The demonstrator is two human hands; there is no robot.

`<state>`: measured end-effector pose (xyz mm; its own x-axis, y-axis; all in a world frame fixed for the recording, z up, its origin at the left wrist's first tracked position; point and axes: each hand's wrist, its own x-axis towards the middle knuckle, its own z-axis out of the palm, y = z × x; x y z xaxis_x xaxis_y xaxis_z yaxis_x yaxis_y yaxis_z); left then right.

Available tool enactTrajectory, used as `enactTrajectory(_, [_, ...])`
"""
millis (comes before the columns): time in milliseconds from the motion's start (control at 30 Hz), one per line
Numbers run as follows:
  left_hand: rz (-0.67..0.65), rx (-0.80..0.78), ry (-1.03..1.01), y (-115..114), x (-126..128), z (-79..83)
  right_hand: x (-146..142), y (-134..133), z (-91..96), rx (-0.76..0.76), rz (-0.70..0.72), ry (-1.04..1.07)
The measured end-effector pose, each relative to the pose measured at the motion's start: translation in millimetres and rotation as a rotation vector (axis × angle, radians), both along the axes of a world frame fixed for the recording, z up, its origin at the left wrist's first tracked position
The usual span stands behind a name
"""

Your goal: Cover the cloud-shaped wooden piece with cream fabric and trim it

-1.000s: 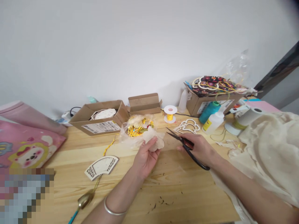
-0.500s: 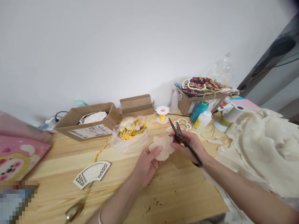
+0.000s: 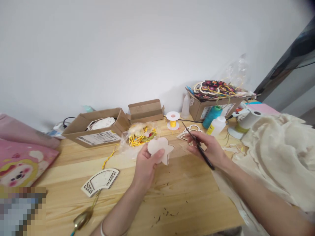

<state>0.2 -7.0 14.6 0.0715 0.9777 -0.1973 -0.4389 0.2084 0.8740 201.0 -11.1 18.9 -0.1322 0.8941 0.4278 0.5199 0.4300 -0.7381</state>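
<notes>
Between the thumb and fingers of my left hand (image 3: 145, 165) is a pale, flower-shaped piece (image 3: 159, 147) with a scalloped edge, held above the table. My right hand (image 3: 209, 149) grips black scissors (image 3: 200, 150), their blades pointing up and to the left, apart from the piece. From this angle the blades look closed together. Just behind the right hand lies a cut-out wooden frame (image 3: 192, 129) with a scalloped outline.
A fan-shaped wooden ornament (image 3: 100, 182) lies at the left on the wooden table (image 3: 194, 200). Behind are a cardboard box (image 3: 95, 137), a bag of yellow cords (image 3: 139, 137), a thread spool (image 3: 173, 119) and a white bottle (image 3: 218, 126). Cream fabric (image 3: 278, 154) is heaped at the right.
My left hand has moved left with the flower-shaped piece and turned its face toward me. My right hand has drawn away to the right with the scissors, whose blades were apart before.
</notes>
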Motion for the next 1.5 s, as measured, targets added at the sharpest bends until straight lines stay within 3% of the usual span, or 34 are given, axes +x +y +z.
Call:
enactTrajectory(67, [0.135,0.107,0.086,1.9,-3.5,2.8,4.5,2.0,-1.4,-0.087,0.025,-0.051])
enactTrajectory(133, [0.187,0.149,0.147,2.5,-6.4,3.3,5.8,1.8,-2.1,-0.126,0.074,-0.156])
enactTrajectory(300, [0.177,0.153,0.17,0.6,-5.3,0.2,0.2,-3.4,-2.5,-0.101,0.179,-0.282])
enactTrajectory(467, [0.203,0.113,0.115,0.5,-3.8,-1.0,-0.1,-5.6,-0.5,-0.07,0.178,-0.334])
enactTrajectory(700, [0.132,0.139,0.153,2.1,-6.6,-7.1,1.6,-6.1,2.1,-0.057,0.196,-0.355])
enactTrajectory(1200, [0.035,0.118,-0.001,3.4,-3.9,-5.1,1.5,-6.3,1.8,-0.091,0.243,-0.332])
enactTrajectory(1500, [-0.002,0.127,0.017,5.2,-8.1,-7.1,5.8,-6.0,2.5,-0.014,0.27,-0.38])
